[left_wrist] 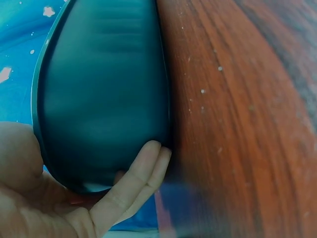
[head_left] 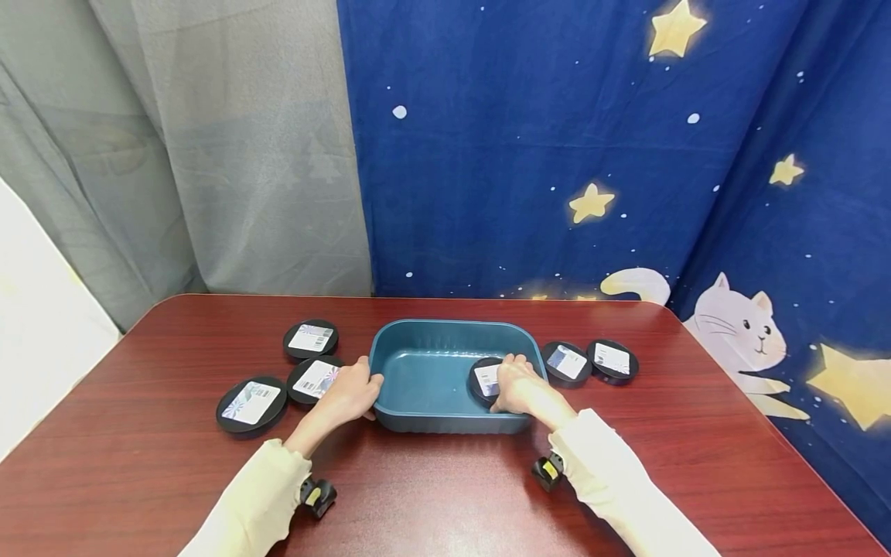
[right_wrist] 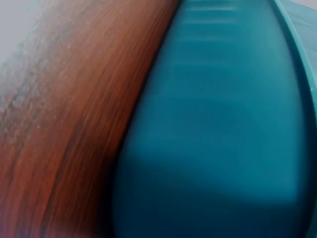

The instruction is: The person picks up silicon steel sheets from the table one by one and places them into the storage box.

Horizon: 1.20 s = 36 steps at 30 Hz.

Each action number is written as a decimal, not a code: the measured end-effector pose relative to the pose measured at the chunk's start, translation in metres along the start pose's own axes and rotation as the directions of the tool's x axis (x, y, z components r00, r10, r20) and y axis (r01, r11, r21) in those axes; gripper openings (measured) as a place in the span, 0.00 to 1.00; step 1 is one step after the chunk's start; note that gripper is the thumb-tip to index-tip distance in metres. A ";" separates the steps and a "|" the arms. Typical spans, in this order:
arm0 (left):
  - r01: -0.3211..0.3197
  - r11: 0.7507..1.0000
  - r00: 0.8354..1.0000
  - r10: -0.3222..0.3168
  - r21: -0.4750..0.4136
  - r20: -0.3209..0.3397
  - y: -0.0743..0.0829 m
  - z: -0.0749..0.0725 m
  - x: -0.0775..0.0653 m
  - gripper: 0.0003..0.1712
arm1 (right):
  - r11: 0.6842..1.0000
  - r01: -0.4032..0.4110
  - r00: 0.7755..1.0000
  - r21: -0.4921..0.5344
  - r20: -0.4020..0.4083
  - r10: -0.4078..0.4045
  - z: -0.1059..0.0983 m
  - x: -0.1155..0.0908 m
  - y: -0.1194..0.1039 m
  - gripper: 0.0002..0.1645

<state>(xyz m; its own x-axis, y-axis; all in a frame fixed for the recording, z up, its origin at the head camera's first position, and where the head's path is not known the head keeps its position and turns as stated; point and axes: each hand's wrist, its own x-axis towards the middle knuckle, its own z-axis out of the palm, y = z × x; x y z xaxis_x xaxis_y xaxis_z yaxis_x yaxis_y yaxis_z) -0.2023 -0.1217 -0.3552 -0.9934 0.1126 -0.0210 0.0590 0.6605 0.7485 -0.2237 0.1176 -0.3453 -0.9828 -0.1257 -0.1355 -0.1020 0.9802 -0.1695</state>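
A teal rectangular basin (head_left: 431, 371) with rounded corners stands on the table. My left hand (head_left: 351, 388) holds its left end; in the left wrist view the thumb is at the rim and the fingers (left_wrist: 143, 171) lie along the outer wall (left_wrist: 99, 89). My right hand (head_left: 520, 387) reaches over the near right rim and grips a black round flat container (head_left: 486, 380) with a white label, low inside the basin. Its fingertips are partly hidden. The right wrist view shows only the basin's blurred outer wall (right_wrist: 213, 119) and the table, not the hand.
Left of the basin lie three similar labelled black containers: one at the back (head_left: 311, 339), one beside my left hand (head_left: 315, 381), one farther left (head_left: 251, 406). Two more, a nearer one (head_left: 566, 363) and an outer one (head_left: 612, 361), lie right of the basin. Curtains hang behind the reddish-brown table (head_left: 431, 495).
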 end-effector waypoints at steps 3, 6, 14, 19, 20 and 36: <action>0.006 1.000 1.000 -0.006 0.009 0.003 0.000 0.000 0.000 0.19 | 1.000 0.022 1.000 0.012 -0.010 -0.022 -0.002 -0.004 0.000 0.50; 0.012 1.000 1.000 -0.012 0.011 0.010 0.001 -0.001 -0.001 0.21 | 0.998 0.055 0.998 0.034 -0.034 -0.054 -0.006 -0.009 0.002 0.53; 0.012 1.000 1.000 -0.012 -0.015 0.007 0.000 -0.001 -0.001 0.20 | 0.971 0.202 0.956 0.126 -0.242 -0.167 -0.012 -0.020 0.015 0.42; 0.012 0.999 1.000 -0.012 -0.044 0.006 -0.001 0.000 0.000 0.17 | 0.940 0.297 0.882 0.171 -0.426 -0.201 -0.014 -0.023 0.027 0.33; 0.013 0.999 1.000 -0.013 -0.051 0.007 -0.002 0.000 0.000 0.17 | 0.935 0.307 0.869 0.179 -0.454 -0.198 -0.015 -0.024 0.030 0.32; 0.034 0.997 0.999 -0.032 -0.069 0.028 -0.005 0.001 0.004 0.18 | 0.932 0.248 0.808 0.266 -0.587 -0.047 -0.022 -0.025 0.104 0.26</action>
<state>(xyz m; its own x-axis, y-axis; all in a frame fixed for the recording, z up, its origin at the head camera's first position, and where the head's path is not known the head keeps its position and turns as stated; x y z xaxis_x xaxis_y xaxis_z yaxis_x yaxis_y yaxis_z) -0.2064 -0.1238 -0.3601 -0.9916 0.1126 -0.0636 0.0187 0.6115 0.7911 -0.2134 0.2260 -0.3382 -0.8797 -0.0584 0.4718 -0.2977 0.8415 -0.4508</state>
